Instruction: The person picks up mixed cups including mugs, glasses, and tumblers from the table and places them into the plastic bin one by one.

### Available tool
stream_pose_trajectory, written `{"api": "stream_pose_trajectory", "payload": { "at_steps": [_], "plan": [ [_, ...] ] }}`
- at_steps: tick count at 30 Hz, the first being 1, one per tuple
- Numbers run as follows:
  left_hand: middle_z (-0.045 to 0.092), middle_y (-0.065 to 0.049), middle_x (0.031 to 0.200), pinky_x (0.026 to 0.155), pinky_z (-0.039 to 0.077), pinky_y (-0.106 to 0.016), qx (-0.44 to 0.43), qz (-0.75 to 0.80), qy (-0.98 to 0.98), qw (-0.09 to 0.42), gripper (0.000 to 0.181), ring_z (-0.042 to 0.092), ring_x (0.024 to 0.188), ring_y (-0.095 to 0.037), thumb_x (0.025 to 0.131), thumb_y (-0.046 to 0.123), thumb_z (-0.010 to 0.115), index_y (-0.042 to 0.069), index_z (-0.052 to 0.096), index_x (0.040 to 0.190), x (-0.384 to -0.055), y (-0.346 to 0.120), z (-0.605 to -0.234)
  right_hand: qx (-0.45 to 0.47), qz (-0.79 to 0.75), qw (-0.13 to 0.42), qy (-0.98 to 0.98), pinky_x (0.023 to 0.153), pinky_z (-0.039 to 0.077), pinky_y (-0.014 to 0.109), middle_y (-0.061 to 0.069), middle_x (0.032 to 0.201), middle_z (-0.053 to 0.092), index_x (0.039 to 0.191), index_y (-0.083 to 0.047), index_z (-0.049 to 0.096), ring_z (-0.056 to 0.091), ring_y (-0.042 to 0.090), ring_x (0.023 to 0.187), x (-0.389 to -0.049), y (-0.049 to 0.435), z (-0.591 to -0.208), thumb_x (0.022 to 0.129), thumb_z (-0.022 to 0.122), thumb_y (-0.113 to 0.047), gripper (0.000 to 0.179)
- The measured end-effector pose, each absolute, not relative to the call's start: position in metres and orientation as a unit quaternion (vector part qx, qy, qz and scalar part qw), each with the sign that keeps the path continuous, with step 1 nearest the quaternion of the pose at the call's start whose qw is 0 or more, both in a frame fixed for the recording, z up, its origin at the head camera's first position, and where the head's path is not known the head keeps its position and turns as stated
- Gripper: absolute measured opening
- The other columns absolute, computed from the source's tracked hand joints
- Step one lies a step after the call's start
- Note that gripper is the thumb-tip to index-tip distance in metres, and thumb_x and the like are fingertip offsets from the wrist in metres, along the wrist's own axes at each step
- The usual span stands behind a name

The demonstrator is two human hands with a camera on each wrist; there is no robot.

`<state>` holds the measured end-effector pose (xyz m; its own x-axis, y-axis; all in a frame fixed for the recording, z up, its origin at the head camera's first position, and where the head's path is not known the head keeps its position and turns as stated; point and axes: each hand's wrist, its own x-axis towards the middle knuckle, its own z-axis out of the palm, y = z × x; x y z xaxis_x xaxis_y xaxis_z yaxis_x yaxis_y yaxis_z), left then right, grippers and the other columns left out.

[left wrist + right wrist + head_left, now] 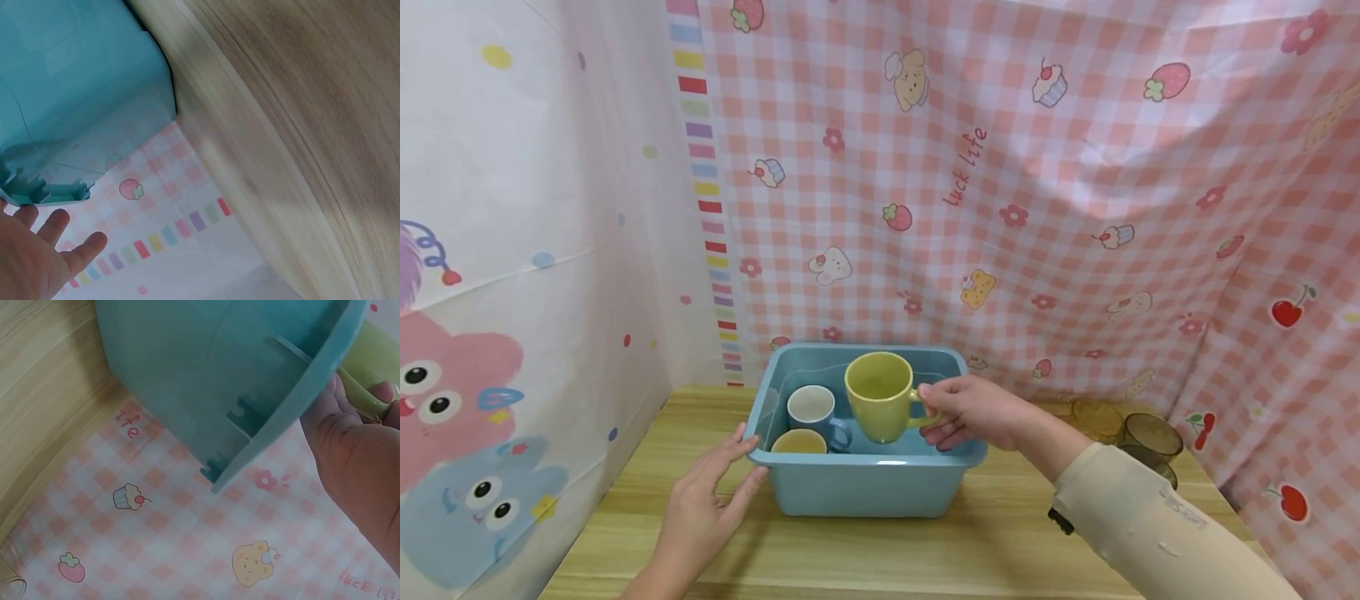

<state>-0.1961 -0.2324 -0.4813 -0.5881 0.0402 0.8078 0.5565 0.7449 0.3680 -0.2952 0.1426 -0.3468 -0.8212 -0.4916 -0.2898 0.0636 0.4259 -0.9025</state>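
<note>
My right hand pinches the handle of a yellow-green mug, which is upright over the right half of a blue plastic bin. Part of this mug also shows past the bin's rim in the right wrist view. Inside the bin, on the left, stand a blue mug with a white interior and a second cup with a yellow interior, partly hidden by the front wall. At the bin's left front corner my left hand has its fingers spread, fingertips right at the rim.
Several amber and dark tinted glasses stand at the right back of the wooden table, partly hidden by my right forearm. A pink checked cloth hangs close behind the bin, and a white printed cloth hangs at the left.
</note>
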Motion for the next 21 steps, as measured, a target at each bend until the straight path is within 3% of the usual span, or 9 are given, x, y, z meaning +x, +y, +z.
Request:
{"api": "stream_pose_trajectory", "payload": {
  "at_steps": [12,21],
  "plan": [
    [0.071,-0.016,0.142,0.112,0.032,-0.003,-0.168,-0.318,-0.836,0.414,0.055,0.073,0.120,-0.039,0.079,0.003,0.091,0.013,0.075,0.131,-0.195,-0.230,-0.480,-0.130,-0.498,0.277,0.811,0.090,0.066,0.043,0.014,0.107,0.080,0.095,-0.004,0.061,0.079,0.026,0.100,-0.299,0.135,-0.358,0.114,0.051,-0.042,0.044],
    [0.071,-0.015,0.143,0.111,0.027,0.000,-0.143,-0.318,-0.852,0.390,0.044,0.072,0.123,-0.038,0.086,0.006,0.087,0.013,0.076,0.129,-0.194,-0.231,-0.479,-0.134,-0.480,0.280,0.821,0.090,0.066,0.042,0.021,0.113,0.080,0.095,-0.004,0.061,0.079,0.029,0.108,-0.298,0.128,-0.361,0.114,0.050,-0.042,0.044]
  ]
}}
